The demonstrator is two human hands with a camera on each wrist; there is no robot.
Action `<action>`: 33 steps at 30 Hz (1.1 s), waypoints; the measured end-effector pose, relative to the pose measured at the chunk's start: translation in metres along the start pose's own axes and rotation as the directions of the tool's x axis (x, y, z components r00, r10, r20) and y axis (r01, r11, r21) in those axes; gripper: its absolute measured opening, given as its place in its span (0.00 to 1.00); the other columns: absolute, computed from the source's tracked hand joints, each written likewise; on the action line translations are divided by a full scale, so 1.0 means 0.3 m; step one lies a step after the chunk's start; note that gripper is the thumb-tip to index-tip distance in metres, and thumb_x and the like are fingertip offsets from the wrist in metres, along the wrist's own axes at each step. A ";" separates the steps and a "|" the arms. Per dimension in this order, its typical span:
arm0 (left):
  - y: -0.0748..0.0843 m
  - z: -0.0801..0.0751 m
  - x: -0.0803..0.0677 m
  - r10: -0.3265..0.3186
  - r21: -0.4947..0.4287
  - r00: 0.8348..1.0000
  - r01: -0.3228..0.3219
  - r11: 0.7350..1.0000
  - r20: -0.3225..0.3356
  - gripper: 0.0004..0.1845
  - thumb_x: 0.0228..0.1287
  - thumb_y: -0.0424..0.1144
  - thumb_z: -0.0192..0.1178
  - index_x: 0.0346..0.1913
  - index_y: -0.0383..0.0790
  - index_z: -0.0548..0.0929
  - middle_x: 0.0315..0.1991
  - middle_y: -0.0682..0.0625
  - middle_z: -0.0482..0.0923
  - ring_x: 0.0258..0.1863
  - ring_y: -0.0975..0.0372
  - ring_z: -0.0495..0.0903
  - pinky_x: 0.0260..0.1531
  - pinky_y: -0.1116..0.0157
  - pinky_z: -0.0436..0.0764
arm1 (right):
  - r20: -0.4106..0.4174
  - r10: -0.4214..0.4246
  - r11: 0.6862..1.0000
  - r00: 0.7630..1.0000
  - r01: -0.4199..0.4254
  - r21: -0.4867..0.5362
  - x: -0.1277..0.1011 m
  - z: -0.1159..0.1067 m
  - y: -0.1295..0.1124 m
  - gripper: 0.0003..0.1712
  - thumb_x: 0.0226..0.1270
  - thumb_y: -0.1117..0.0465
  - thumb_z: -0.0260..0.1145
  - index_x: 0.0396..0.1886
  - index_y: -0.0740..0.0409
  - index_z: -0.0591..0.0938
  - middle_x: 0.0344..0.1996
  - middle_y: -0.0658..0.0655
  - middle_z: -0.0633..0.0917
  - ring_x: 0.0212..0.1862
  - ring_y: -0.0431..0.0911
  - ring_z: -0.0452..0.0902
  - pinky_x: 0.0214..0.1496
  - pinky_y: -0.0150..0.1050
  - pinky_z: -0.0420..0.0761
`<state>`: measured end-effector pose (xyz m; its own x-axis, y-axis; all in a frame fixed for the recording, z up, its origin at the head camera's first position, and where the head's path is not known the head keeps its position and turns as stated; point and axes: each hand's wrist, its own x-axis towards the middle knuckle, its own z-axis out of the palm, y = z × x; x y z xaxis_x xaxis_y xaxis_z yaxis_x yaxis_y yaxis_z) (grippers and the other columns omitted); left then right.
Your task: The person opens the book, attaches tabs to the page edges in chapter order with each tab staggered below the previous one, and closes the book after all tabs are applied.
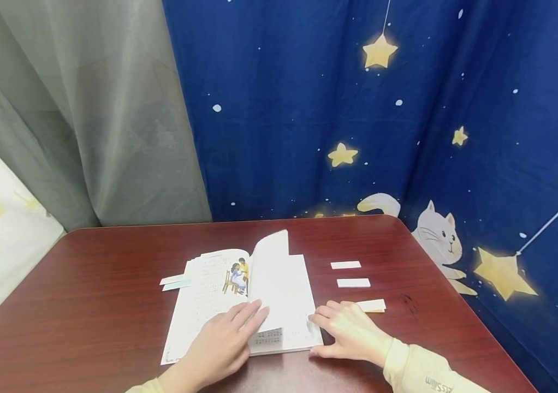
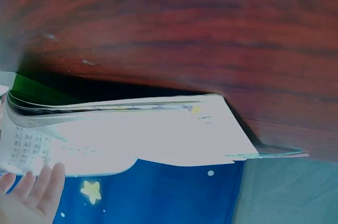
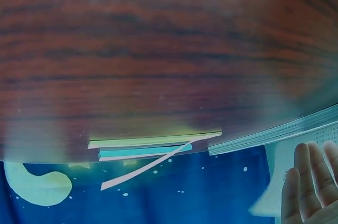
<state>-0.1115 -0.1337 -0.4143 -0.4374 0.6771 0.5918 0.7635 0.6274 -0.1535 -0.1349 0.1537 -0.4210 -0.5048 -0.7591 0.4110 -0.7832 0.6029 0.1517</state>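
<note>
An open book (image 1: 205, 284) lies on the table, showing an illustration beside the fold. One of its pages (image 1: 271, 273) stands partly lifted over the right half. My left hand (image 1: 227, 341) rests on the lower part of the book by the fold, its fingers extended against the page. In the left wrist view, the fingers (image 2: 50, 187) look straight. My right hand (image 1: 348, 333) touches the book's right edge with its fingertips. The right wrist view shows these fingers (image 3: 309, 182) straight, with nothing held. Two paper tabs (image 1: 176, 283) stick out from the book's left side.
Right of the book lie several small pads of sticky strips, one at the back (image 1: 345, 265), one in the middle (image 1: 354, 283), and one just beyond my right hand (image 1: 372, 305). A pink strip (image 3: 142, 168) angles off in the right wrist view. Curtains (image 1: 279, 109) hang behind the table.
</note>
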 end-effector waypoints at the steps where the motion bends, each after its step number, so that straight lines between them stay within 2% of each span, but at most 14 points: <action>1: 0.000 -0.001 0.000 -0.002 -0.006 1.000 0.002 1.000 -0.012 0.29 0.51 0.38 0.33 0.58 0.40 0.69 0.54 0.46 0.69 0.48 0.56 0.71 0.29 0.59 0.75 | 0.001 0.001 1.000 1.000 -0.001 -0.002 0.000 0.000 -0.001 0.28 0.43 0.33 0.62 0.36 0.48 0.81 0.29 0.43 0.75 0.29 0.39 0.69 0.24 0.33 0.68; 4: -0.001 -0.003 0.002 -0.019 -0.027 0.999 0.017 0.999 -0.041 0.30 0.51 0.38 0.31 0.60 0.40 0.68 0.56 0.45 0.66 0.51 0.56 0.69 0.29 0.59 0.75 | 0.005 0.003 1.000 1.000 -0.003 -0.002 0.001 0.002 -0.003 0.27 0.42 0.33 0.62 0.35 0.48 0.81 0.29 0.42 0.75 0.29 0.39 0.69 0.24 0.33 0.68; 8: -0.006 -0.003 0.002 -0.036 -0.024 0.997 0.035 0.999 -0.070 0.31 0.51 0.37 0.31 0.60 0.39 0.66 0.59 0.44 0.64 0.51 0.55 0.68 0.25 0.59 0.74 | -0.006 -0.007 1.000 1.000 0.007 -0.005 0.001 0.007 -0.005 0.27 0.42 0.34 0.63 0.34 0.48 0.81 0.28 0.42 0.75 0.29 0.39 0.69 0.22 0.32 0.67; 14: -0.030 -0.013 -0.004 -0.105 -0.014 0.991 0.104 0.994 -0.088 0.32 0.51 0.37 0.30 0.63 0.37 0.62 0.62 0.41 0.58 0.49 0.52 0.70 0.32 0.57 0.75 | -0.011 -0.019 1.000 1.000 0.018 -0.009 0.001 0.008 -0.003 0.26 0.43 0.34 0.63 0.34 0.48 0.81 0.28 0.42 0.75 0.28 0.39 0.69 0.22 0.31 0.66; 18: -0.049 -0.020 -0.010 -0.141 -0.013 0.984 0.140 0.990 -0.110 0.33 0.49 0.36 0.31 0.63 0.36 0.62 0.61 0.39 0.59 0.46 0.51 0.72 0.31 0.56 0.75 | -0.002 -0.027 1.000 1.000 0.027 -0.013 0.001 0.007 -0.002 0.26 0.45 0.34 0.61 0.34 0.48 0.81 0.28 0.43 0.75 0.28 0.39 0.69 0.22 0.31 0.67; 23: -0.065 -0.030 -0.018 -0.159 -0.032 0.981 0.156 0.987 -0.112 0.33 0.49 0.36 0.32 0.63 0.35 0.61 0.62 0.38 0.57 0.48 0.50 0.70 0.36 0.54 0.73 | 0.008 -0.025 1.000 1.000 0.025 -0.013 0.003 0.005 -0.001 0.26 0.46 0.34 0.60 0.34 0.48 0.81 0.28 0.43 0.75 0.28 0.39 0.69 0.22 0.31 0.66; 28: -0.073 -0.038 -0.021 -0.168 -0.029 0.977 0.166 0.986 -0.129 0.32 0.50 0.37 0.32 0.62 0.34 0.62 0.61 0.38 0.58 0.46 0.50 0.72 0.35 0.54 0.73 | 0.015 -0.016 1.000 1.000 0.016 -0.009 0.007 0.005 -0.004 0.25 0.45 0.35 0.61 0.34 0.48 0.81 0.27 0.43 0.75 0.28 0.39 0.69 0.22 0.32 0.66; 33: -0.083 -0.042 -0.029 -0.204 -0.049 0.974 0.201 0.978 -0.094 0.34 0.47 0.36 0.35 0.64 0.34 0.59 0.62 0.37 0.56 0.41 0.49 0.74 0.34 0.54 0.73 | 0.028 -0.008 1.000 1.000 0.008 -0.005 0.008 0.006 -0.004 0.24 0.46 0.35 0.61 0.34 0.48 0.81 0.27 0.43 0.74 0.28 0.39 0.68 0.23 0.32 0.66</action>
<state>-0.1209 -0.1601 -0.4056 -0.5377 0.4954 0.6822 0.6825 0.7309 0.0072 -0.1358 0.1508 -0.4218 -0.5088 -0.7704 0.3843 -0.7853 0.5982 0.1596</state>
